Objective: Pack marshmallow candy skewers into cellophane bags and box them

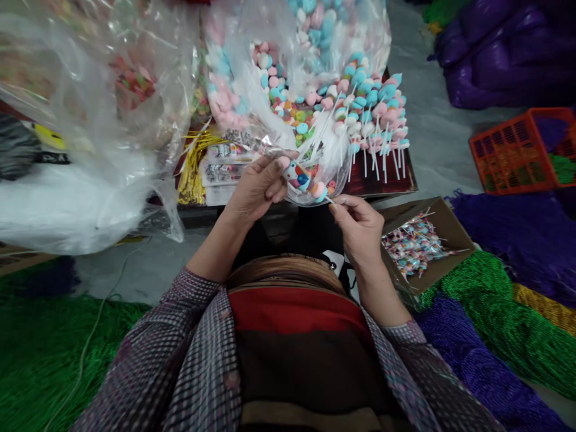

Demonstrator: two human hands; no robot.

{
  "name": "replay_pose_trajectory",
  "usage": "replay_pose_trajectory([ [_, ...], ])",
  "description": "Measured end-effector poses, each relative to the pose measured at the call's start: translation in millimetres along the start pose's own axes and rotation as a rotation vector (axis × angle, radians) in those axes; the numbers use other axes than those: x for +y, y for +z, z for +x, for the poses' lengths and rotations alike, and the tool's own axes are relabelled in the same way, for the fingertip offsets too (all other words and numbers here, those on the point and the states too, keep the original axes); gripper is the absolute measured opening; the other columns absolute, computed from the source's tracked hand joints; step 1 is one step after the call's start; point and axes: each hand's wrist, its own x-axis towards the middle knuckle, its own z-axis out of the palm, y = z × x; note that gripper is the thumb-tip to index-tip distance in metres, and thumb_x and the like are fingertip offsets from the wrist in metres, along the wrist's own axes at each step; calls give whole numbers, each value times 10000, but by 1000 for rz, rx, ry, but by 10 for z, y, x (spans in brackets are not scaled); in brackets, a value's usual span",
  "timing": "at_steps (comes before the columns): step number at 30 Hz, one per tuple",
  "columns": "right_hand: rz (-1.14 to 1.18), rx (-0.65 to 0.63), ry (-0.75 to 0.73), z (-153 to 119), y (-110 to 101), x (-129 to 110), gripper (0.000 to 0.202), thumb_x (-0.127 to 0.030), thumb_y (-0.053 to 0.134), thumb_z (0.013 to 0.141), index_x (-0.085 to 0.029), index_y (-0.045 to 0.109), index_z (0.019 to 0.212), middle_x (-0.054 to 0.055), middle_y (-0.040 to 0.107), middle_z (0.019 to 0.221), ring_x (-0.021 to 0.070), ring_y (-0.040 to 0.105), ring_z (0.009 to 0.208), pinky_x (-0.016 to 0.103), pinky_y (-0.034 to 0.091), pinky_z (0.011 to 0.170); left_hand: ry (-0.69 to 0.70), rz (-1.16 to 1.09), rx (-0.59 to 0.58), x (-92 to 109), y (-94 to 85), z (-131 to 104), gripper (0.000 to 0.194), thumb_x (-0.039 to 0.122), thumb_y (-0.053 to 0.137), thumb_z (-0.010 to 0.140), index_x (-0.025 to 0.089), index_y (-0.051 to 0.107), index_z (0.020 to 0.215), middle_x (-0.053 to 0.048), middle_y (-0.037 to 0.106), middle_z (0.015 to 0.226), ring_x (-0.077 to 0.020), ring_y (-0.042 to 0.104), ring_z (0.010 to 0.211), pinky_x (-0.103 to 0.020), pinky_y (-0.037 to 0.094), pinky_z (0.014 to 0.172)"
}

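Note:
Between my two hands, over the table's front edge, a candy skewer (319,191) with pink and blue pieces lies at a slant, a printed clear wrapper (297,176) around its upper end. My left hand (264,183) pinches the wrapper's upper end, fingers curled. At the lower right, the thumb and fingers of my right hand (357,225) close on the white stick. Just beyond are a clear bag with small candies and white sticks (321,135). A pile of finished-looking candy skewers (380,117) lies to the right on the table, sticks pointing toward me.
Large clear plastic bags (90,180) cover the left side. Gold ties (193,174) and stacked printed wrappers (222,171) lie at the table edge. A cardboard box (450,231) of wrapped skewers stands low right, near an orange crate (513,156) and green bead strands (490,300).

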Motion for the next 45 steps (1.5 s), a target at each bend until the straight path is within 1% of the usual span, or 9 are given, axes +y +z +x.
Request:
replay_pose_trajectory([
  [4,38,32,-14,-47,145,-20,189,-431,753,869,-249,760,919,-46,675,765,80,512,606,243,479,620,57,61,12,-147,63,22,253,440,768,875,193,715,896,72,602,557,3,260,341,-168,269,344],
  [8,176,-21,151,-71,270,0,300,-536,704,894,-239,727,934,-75,490,612,69,376,504,221,359,500,149,198,-85,-275,-60,44,393,562,817,778,199,665,789,64,581,573,-22,386,404,-185,375,415],
  [12,278,-57,226,-58,299,10,340,-574,761,830,-244,716,899,-82,461,589,63,340,483,219,316,479,252,239,-114,-174,-86,89,563,736,588,879,217,695,1070,-41,712,879,-153,707,810,-258,532,642],
  [15,234,-87,244,-44,326,-15,377,-602,767,805,-242,719,907,-76,483,596,67,339,483,225,305,470,276,210,-31,-111,18,110,596,708,352,996,237,640,1222,-91,723,1091,-206,719,1032,-299,554,729],
  [19,190,-83,257,-37,395,-77,401,-621,737,821,-236,716,931,-83,470,558,70,356,467,234,319,466,250,258,38,-267,116,107,505,658,357,1016,246,631,1119,-73,739,990,-185,715,935,-305,571,716],
  [23,336,-102,351,-37,449,-137,413,-625,757,802,-226,691,883,-95,465,557,47,334,431,218,293,432,227,300,-75,-442,69,78,509,700,412,977,240,627,1025,-70,727,949,-206,719,983,-338,585,757],
  [28,454,-141,433,-20,436,-122,415,-610,789,774,-219,672,844,-110,446,538,36,289,406,211,280,405,210,156,-210,-284,-34,29,688,822,665,743,253,618,1127,-79,730,1082,-258,718,1097,-359,588,791],
  [35,271,-187,262,-11,500,-92,420,-645,709,842,-229,687,895,-101,457,528,54,371,433,223,301,449,271,202,-21,-254,25,42,415,652,496,969,249,590,971,-35,689,882,-213,716,993,-344,570,779],
  [45,70,-263,165,-23,500,-224,364,-591,672,898,-233,709,953,-68,594,580,76,485,505,232,401,526,249,289,28,-424,-23,51,506,729,479,938,241,605,978,-52,722,896,-181,705,815,-294,527,644],
])
